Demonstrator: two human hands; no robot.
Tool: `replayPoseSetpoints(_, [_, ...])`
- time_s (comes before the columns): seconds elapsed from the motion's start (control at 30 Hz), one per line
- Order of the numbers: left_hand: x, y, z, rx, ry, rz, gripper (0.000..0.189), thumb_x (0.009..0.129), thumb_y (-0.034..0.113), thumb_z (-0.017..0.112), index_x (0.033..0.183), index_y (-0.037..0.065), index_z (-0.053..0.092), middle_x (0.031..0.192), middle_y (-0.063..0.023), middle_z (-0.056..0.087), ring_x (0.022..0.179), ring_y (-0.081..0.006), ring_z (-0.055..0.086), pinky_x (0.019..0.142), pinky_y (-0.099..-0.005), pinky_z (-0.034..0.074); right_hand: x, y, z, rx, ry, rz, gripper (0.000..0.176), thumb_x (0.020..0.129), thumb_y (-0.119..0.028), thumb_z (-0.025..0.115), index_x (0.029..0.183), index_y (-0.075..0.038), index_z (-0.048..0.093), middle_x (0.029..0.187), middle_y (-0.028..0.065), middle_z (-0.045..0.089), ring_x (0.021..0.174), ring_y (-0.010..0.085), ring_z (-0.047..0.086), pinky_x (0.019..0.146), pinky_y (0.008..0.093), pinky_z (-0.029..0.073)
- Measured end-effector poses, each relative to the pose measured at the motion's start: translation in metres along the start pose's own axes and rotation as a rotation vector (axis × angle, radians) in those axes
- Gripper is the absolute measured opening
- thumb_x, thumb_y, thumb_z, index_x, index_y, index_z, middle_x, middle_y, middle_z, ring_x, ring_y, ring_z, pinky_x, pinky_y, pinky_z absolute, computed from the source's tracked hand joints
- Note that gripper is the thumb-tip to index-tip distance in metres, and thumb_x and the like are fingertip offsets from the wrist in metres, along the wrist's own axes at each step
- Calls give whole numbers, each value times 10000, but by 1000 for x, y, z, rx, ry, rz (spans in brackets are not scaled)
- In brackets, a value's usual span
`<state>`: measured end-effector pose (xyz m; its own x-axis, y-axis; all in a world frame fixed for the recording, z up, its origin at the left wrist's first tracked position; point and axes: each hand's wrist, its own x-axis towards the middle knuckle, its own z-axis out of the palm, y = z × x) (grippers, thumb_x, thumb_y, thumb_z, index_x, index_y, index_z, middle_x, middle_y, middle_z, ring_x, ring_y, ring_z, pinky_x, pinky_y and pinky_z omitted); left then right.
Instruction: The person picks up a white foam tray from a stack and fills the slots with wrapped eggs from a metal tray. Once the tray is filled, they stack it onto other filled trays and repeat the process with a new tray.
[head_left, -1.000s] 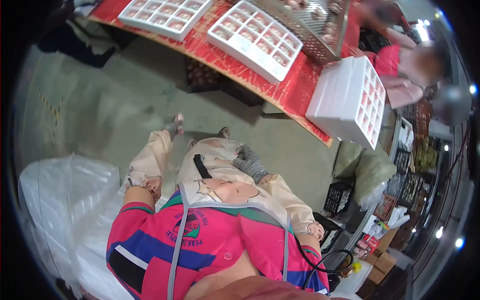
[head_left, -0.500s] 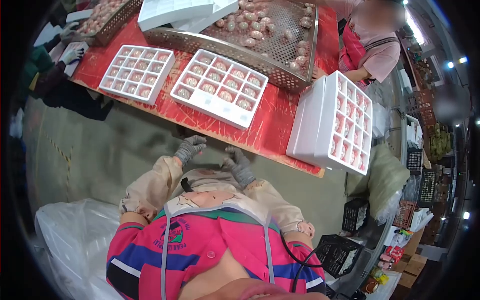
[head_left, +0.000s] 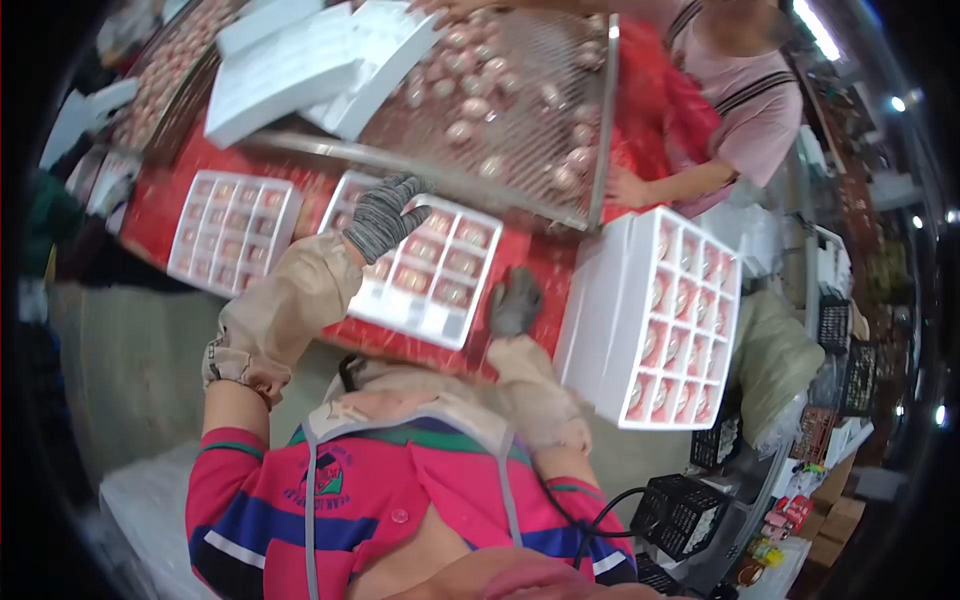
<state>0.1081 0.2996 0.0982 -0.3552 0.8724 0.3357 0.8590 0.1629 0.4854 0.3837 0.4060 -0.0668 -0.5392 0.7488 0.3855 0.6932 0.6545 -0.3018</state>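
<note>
My left hand [head_left: 385,215], in a grey striped glove, is over the middle white foam tray [head_left: 405,325], its fingers stretched and thumb apart. Nothing shows in it. Wrapped, egg-shaped pieces [head_left: 412,278] with pink marks fill many of the tray's compartments; several near the front edge hold none. Part of the tray is hidden under my left hand and forearm. To the tray's right, my right hand [head_left: 517,303], gloved in grey, is low over the red table [head_left: 548,262]. It looks loosely open and holds nothing I can see; its fingers are slightly blurred.
Another filled foam tray [head_left: 232,230] lies left; a stack of foam trays [head_left: 610,310] stands right. Behind is a perforated metal bin [head_left: 400,165] of loose egg-shaped pieces, white foam trays [head_left: 285,80] across its corner. A co-worker's hand [head_left: 628,188] is near the bin's right side.
Both my hands have risen from in front of my body to the table: the left over the middle tray, the right beside it. The view has come closer to the table.
</note>
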Motion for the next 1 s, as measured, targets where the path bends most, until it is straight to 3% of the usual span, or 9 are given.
replayPoseSetpoints(0.2, [151, -64, 63, 111, -341, 10, 660, 698, 212, 726, 1306, 156, 474, 1269, -148, 499, 1191, -321, 467, 1014, -402, 381, 21, -13, -11, -34, -66, 63, 420, 806, -270, 614, 1167, -70, 538, 1236, 138, 522, 1186, 308, 450, 1001, 478, 329])
replayPoseSetpoints(0.27, [201, -82, 88, 121, -320, 73, 705, 698, 213, 724, 1340, 172, 436, 1325, -145, 465, 1221, -321, 445, 1027, -403, 367, 19, -6, -3, -43, -108, 69, 421, 810, -268, 610, 1174, -76, 524, 1232, 146, 515, 1180, 326, 446, 999, 492, 323])
replayPoseSetpoints(0.47, [242, -129, 192, 473, -556, -1, 850, 676, 237, 727, 1418, 225, 313, 1502, -93, 254, 1327, -354, 314, 1082, -467, 299, 37, 2, 5, -22, -155, 109, 449, 807, -239, 617, 1208, -64, 515, 1271, 144, 498, 1204, 306, 442, 1024, 486, 306])
replayPoseSetpoints(0.53, [270, -118, 174, 302, -487, -211, 820, 684, 209, 709, 1412, 241, 333, 1487, -77, 285, 1326, -370, 309, 1078, -486, 299, 26, -7, -4, -45, -173, 133, 462, 806, -237, 624, 1221, -72, 507, 1283, 131, 491, 1219, 293, 426, 1045, 492, 280])
replayPoseSetpoints(0.67, [279, -119, 180, 344, -536, -204, 735, 686, 186, 707, 1361, 236, 419, 1462, -91, 324, 1305, -345, 350, 1062, -443, 330, 27, -2, -2, -37, -180, 128, 453, 811, -244, 617, 1219, -76, 513, 1287, 121, 488, 1223, 286, 421, 1049, 486, 272])
replayPoseSetpoints(0.77, [271, -138, 184, 408, -571, -95, 594, 736, 242, 676, 1298, 259, 483, 1298, -112, 482, 1254, -311, 427, 1013, -435, 395, 20, -6, -1, -43, -205, 139, 461, 831, -285, 592, 1243, -97, 505, 1319, 102, 467, 1263, 267, 391, 1061, 485, 252])
replayPoseSetpoints(0.87, [262, -130, 168, -60, -518, -135, 523, 754, 240, 694, 1244, 184, 521, 1063, -141, 606, 1079, -300, 564, 940, -379, 437, 26, -8, -6, -58, -182, 137, 449, 812, -262, 616, 1215, -90, 520, 1288, 109, 490, 1226, 284, 420, 1051, 483, 273])
replayPoseSetpoints(0.97, [249, -117, 135, -551, -211, -5, 493, 787, 220, 683, 1241, 131, 512, 1030, -114, 619, 1009, -238, 579, 883, -354, 456, 24, -8, -7, -61, -154, 114, 452, 811, -268, 620, 1216, -95, 519, 1284, 110, 493, 1223, 284, 425, 1047, 483, 283])
replayPoseSetpoints(1.0, [235, -93, 99, -545, -211, -10, 493, 787, 220, 683, 1241, 131, 512, 1030, -114, 619, 1009, -238, 579, 883, -354, 456, 24, -8, -5, -75, -130, 104, 449, 810, -260, 622, 1213, -93, 518, 1275, 114, 497, 1218, 290, 432, 1040, 485, 293])
